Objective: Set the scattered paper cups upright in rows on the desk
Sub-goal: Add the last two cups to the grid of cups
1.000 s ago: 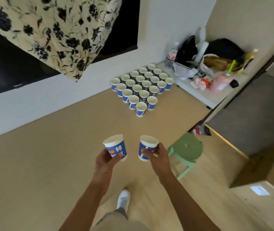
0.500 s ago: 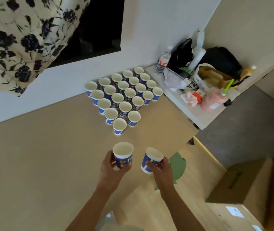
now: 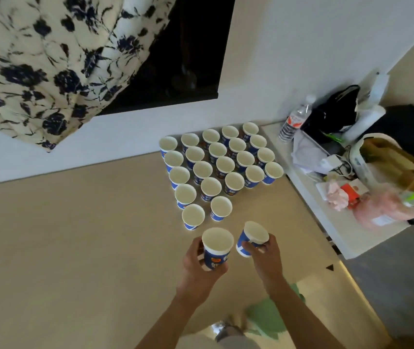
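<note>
Several blue-and-white paper cups (image 3: 218,159) stand upright in rows on the beige desk (image 3: 75,235), near the wall. My left hand (image 3: 198,263) grips one more cup (image 3: 216,248), upright, just in front of the nearest cup of the rows (image 3: 193,216). My right hand (image 3: 264,253) holds another cup (image 3: 251,237) by its side, tilted a little to the right. Both held cups hover over the desk, close together.
A white side table (image 3: 326,222) on the right carries a water bottle (image 3: 294,119), black bags (image 3: 337,112), a paper bag and pink wrapping. A floral curtain (image 3: 49,59) hangs at upper left. A green stool (image 3: 271,316) stands below the desk edge.
Both hands have carried their cups forward, up to the near end of the rows. The view has drawn closer to the desk.
</note>
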Demonstrator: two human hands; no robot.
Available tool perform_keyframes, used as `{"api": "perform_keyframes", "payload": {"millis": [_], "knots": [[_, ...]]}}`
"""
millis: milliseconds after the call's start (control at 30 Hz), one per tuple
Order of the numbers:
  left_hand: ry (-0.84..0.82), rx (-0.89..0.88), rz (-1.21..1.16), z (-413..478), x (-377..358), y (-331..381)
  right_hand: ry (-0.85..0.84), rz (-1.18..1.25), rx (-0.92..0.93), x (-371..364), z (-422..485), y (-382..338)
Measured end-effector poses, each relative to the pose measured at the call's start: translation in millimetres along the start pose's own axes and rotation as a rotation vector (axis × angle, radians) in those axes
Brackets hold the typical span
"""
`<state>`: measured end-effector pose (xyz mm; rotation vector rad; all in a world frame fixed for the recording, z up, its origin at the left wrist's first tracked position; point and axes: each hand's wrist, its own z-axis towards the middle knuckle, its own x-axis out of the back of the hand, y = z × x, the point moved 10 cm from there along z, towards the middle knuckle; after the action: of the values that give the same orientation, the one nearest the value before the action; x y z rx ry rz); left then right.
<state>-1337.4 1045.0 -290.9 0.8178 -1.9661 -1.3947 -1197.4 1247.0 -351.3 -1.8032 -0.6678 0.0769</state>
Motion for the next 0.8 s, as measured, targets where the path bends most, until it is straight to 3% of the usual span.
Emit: {"api": "perform_keyframes", "payload": {"millis": [433, 800], "knots": [[0.283, 0.132, 0.051, 16, -62, 1, -0.238, -0.224, 0.185, -18, 130, -11], [0.353, 0.154, 0.076, 19, -61, 3, -0.358, -0.213, 0.247, -46, 162, -10]]}}
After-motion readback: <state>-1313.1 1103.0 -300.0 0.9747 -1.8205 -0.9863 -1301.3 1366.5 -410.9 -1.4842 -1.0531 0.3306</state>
